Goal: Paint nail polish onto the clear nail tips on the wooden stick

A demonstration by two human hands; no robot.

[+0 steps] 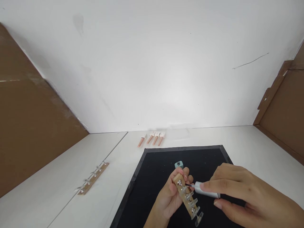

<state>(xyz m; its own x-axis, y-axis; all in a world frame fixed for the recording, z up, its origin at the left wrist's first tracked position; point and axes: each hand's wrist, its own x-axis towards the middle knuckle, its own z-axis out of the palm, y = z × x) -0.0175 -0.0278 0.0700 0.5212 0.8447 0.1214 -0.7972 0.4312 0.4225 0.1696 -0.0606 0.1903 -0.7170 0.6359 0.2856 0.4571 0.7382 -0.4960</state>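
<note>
My left hand (169, 197) is closed round a small wooden strip (187, 199) that carries several clear nail tips on metal mounts. The strip tilts down to the right over a black mat (156, 177). My right hand (247, 193) grips the silver cap of a thin brush (206, 189) between thumb and fingers. The dark brush tip is close to the upper nail tips; whether it touches one is unclear. Just beyond my left fingertips stands a teal bottle (179, 164) with its neck open.
Several pink-handled bottles with white ends (156, 138) lie beyond the mat. Another wooden strip with clear tips (93, 179) rests on the white table (114, 171) at left. Brown cardboard panels (35, 117) stand at both sides, and a white wall rises behind.
</note>
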